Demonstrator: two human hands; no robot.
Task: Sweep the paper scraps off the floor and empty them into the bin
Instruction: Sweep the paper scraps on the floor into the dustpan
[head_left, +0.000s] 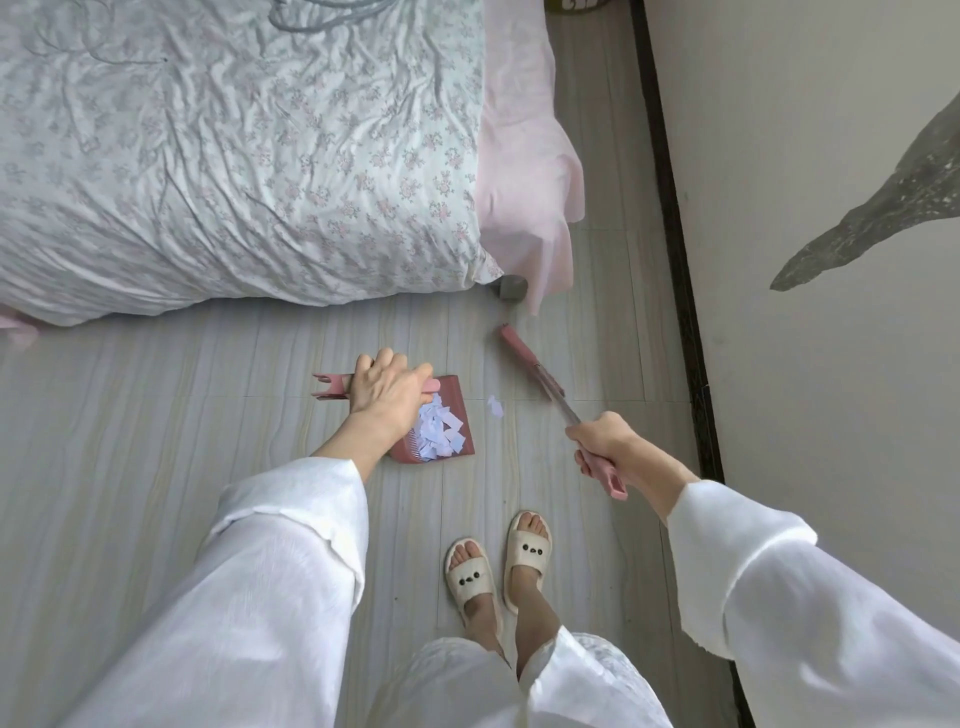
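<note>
A pink dustpan (460, 397) rests on the pale wood floor, filled with a heap of white paper scraps (439, 428). My left hand (387, 387) is closed around the dustpan's handle. One loose scrap (495, 405) lies on the floor just right of the pan. My right hand (602, 444) grips the handle of a pink broom (530, 364), whose head points toward the bed, a short way right of the loose scrap. No bin can be made out clearly.
A bed with a floral cover (234, 156) and pink sheet (530, 171) fills the upper left, its leg (511, 287) near the broom head. A wall with dark skirting (675, 234) runs down the right. My slippered feet (498, 566) stand behind the pan.
</note>
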